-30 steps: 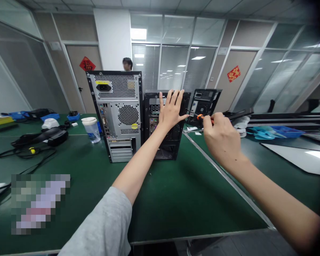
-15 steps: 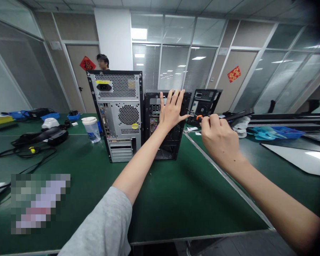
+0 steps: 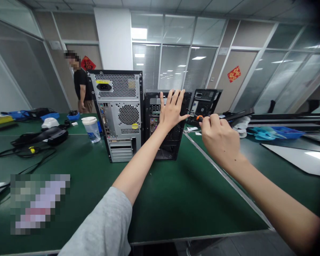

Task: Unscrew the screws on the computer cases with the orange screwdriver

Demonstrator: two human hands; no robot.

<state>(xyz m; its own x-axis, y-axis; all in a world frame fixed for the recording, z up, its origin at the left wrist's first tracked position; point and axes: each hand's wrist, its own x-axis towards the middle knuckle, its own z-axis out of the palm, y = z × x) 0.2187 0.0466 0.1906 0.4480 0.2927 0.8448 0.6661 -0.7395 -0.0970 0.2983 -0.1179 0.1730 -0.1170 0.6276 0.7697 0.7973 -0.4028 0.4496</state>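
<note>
My left hand (image 3: 171,111) lies spread against the back of a black computer case (image 3: 168,151), fingers up near its top edge and thumb pointing right. In my right hand (image 3: 219,137) is a screwdriver (image 3: 200,118) with an orange and black handle. Its thin shaft points left at the right edge of that case; whether the tip sits on a screw is too small to tell. Close on the left stands a taller computer case (image 3: 124,113), its silver back panel facing me.
A third computer case (image 3: 206,103) stands farther back. On the green table (image 3: 160,209) are a lidded plastic cup (image 3: 92,129), a black strapped device (image 3: 52,137), a blue tray (image 3: 289,132) and a white panel (image 3: 300,158). A person in black (image 3: 82,85) stands behind.
The person in the background has moved left and come more into view. My hands, the screwdriver and the computer cases stay in nearly the same place.
</note>
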